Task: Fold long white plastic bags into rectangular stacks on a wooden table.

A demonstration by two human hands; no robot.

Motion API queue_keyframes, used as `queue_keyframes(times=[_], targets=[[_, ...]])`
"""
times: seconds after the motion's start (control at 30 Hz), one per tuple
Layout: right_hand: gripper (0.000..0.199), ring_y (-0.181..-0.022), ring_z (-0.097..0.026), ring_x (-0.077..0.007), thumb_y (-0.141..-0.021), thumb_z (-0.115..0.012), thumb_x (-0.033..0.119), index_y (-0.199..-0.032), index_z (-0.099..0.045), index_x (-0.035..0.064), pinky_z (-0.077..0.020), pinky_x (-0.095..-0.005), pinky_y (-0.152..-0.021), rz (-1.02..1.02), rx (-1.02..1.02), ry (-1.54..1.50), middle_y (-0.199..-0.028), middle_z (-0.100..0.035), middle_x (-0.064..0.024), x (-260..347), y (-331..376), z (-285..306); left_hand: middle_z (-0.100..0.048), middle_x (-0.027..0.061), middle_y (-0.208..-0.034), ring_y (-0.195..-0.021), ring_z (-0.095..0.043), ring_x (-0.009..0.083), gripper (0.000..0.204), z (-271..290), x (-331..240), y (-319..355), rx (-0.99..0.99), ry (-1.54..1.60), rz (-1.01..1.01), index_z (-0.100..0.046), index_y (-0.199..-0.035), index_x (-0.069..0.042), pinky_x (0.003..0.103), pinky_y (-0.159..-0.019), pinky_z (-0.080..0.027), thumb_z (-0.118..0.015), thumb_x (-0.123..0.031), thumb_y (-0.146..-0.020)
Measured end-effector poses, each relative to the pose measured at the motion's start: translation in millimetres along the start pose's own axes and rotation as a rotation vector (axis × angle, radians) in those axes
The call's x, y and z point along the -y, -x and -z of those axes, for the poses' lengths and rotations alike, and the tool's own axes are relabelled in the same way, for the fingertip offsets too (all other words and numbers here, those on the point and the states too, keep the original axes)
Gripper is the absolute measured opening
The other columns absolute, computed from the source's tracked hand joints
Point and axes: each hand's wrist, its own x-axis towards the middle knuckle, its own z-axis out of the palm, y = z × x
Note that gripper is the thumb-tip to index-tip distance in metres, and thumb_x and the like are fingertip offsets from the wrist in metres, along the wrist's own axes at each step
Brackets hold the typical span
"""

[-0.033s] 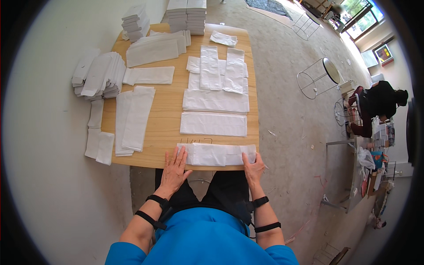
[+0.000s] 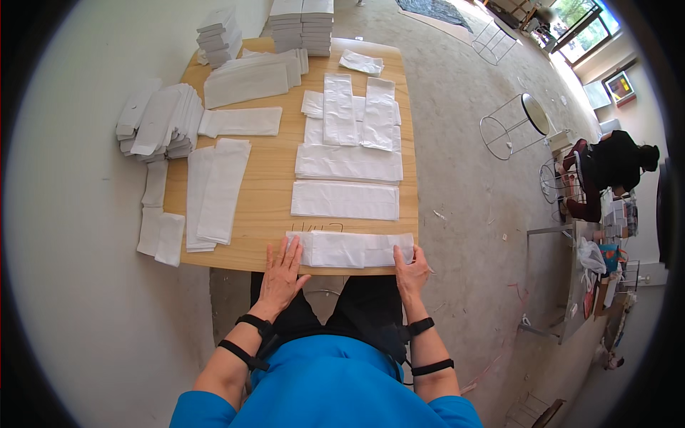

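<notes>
A long, flat strip of folded white paper (image 2: 339, 250) lies along the near edge of the wooden table, with overlapping folds across it. My left hand (image 2: 282, 278) rests flat at its left end, fingers stretched out and fingertips on the paper. At the right end, my right hand (image 2: 412, 274) holds the strip's edge, thumb on top and the other fingers curled by the side. Just beyond lies another flat white strip (image 2: 345, 200). Farther off, a wide white stack (image 2: 349, 162) lies under two upright-lying white pieces (image 2: 340, 110).
Long white strips (image 2: 222, 191) and fanned white boxes (image 2: 165, 121) occupy the table's left side. Tall white stacks (image 2: 302, 27) stand at the far edge, beside a wall (image 2: 93, 214). To the right are a round stool (image 2: 535, 114) and a seated person (image 2: 614, 160).
My right thumb has shifted slightly to the right on the paper's end. The left hand and the paper strip look unmoved.
</notes>
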Motion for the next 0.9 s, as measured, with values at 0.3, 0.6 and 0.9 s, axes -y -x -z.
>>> queue_keyframes(times=[0.3, 0.6, 0.9], targets=[[0.017, -0.087, -0.062, -0.0288, -0.08, -0.064, -0.001, -0.096, -0.065, 0.0042, -0.0524, -0.0345, -0.072, 0.649, 0.135, -0.062, -0.097, -0.062, -0.0137, 66.9, 38.6, -29.8, -0.023, 0.013, -0.154, -0.144, -0.017, 0.0325, 0.08, -2.2, 0.3, 1.2, -0.039, 0.062, 0.015, -0.032, -0.143, -0.001, 0.056, -0.115, -0.011, -0.07, -0.035, -0.081], [0.017, -0.076, -0.062, -0.0244, -0.08, -0.063, -0.002, -0.096, -0.065, 0.0041, -0.0518, -0.033, -0.066, 0.596, 0.238, -0.088, -0.094, -0.063, -0.0116, 65.1, 50.1, -46.9, -0.022, 0.0074, -0.155, -0.145, -0.014, 0.0317, 0.081, -1.5, 4.4, 4.1, -0.048, 0.032, -0.016, -0.031, -0.146, -0.017, 0.064, -0.112, -0.007, -0.073, -0.037, -0.078], [0.015, -0.076, -0.065, -0.0251, -0.083, -0.06, -0.002, -0.097, -0.065, 0.0025, -0.0531, -0.0324, -0.065, 0.581, 0.315, -0.179, -0.091, -0.065, -0.013, 70.9, 56.3, -64.7, -0.022, 0.0074, -0.155, -0.145, -0.015, 0.0302, 0.082, -2.7, 7.7, 2.7, -0.043, 0.021, -0.022, -0.031, -0.146, -0.015, 0.064, -0.112, -0.005, -0.072, -0.036, -0.078]])
